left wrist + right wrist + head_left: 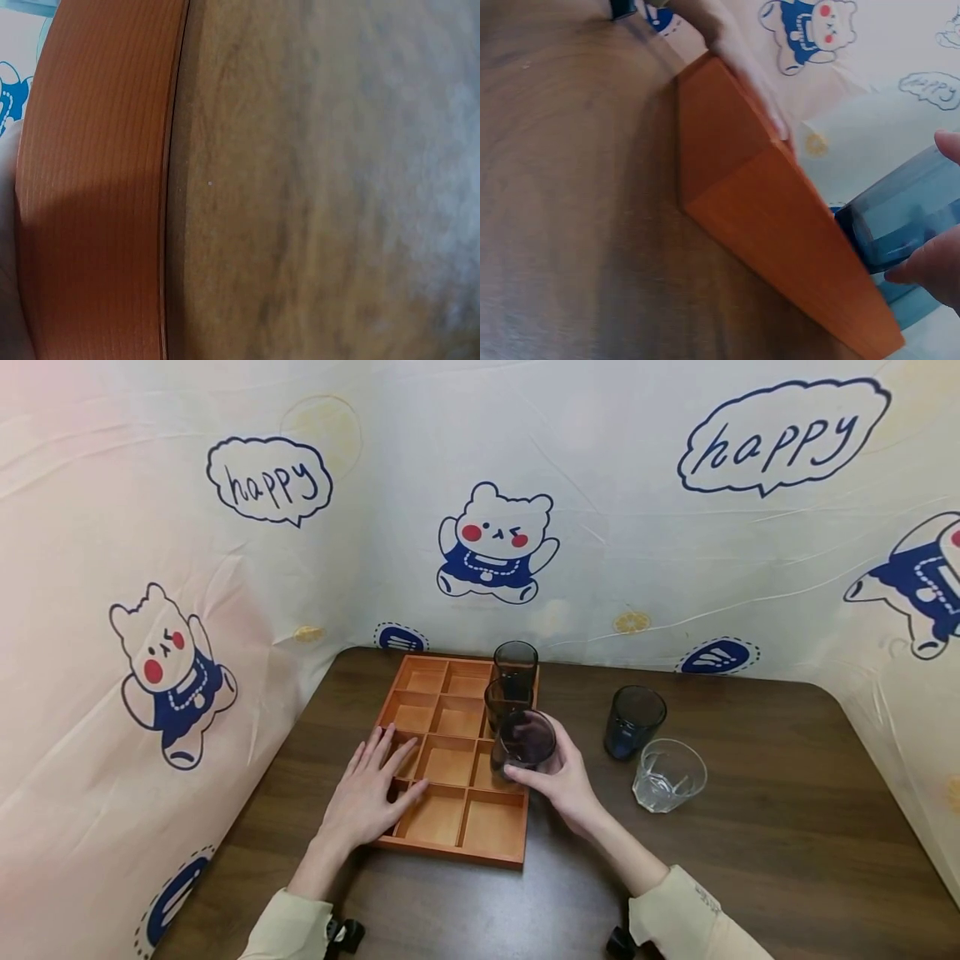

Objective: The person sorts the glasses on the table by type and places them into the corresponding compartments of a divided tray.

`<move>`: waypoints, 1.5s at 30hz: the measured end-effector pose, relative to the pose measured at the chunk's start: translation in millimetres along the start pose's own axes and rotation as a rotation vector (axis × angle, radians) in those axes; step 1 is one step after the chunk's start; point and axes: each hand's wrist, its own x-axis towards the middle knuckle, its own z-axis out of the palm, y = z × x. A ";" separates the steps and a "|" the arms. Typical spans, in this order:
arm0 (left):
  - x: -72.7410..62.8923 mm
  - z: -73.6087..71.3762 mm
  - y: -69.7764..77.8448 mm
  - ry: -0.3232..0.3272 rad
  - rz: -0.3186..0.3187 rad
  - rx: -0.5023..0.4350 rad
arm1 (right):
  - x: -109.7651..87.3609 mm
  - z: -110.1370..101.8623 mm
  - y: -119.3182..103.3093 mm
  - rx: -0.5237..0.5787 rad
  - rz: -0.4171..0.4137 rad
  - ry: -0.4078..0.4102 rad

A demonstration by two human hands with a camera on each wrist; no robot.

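Observation:
My right hand (566, 781) holds a dark tinted drinking glass (527, 743) between thumb and fingers, over the right column of a wooden compartment tray (498, 860). In the right wrist view the glass (911, 214) looks bluish, its base close to the rim of the tray (780, 232). Two more dark glasses stand in that column behind it, a far glass (516, 656) and a nearer glass (504, 697) partly hidden by the held one. My left hand (363, 797) rests on the tray's left side, fingers spread. The left wrist view shows mostly the tray's side wall (97, 165).
Right of the tray, a dark blue glass (634, 722) stands on the brown table (787, 827), with a clear glass (670, 777) just in front of it. A printed cloth (615, 568) with cartoon bears hangs along the back and sides.

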 end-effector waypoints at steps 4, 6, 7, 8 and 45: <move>-0.4 0.5 -0.1 -0.001 0.002 -0.001 | -1.4 2.8 6.0 -0.086 0.018 -0.042; -0.1 0.5 -0.3 -0.002 0.001 0.002 | -0.9 3.4 7.2 -0.120 0.019 -0.060; 0.0 0.5 -0.6 -0.003 0.000 0.005 | -0.2 4.1 6.8 -0.133 0.022 -0.066; 0.1 0.5 -0.9 -0.004 -0.001 0.008 | 0.6 4.2 6.7 -0.143 0.024 -0.072; 1.4 -0.3 0.4 -0.019 -0.013 0.005 | 4.8 4.8 20.8 -0.542 -0.068 -0.057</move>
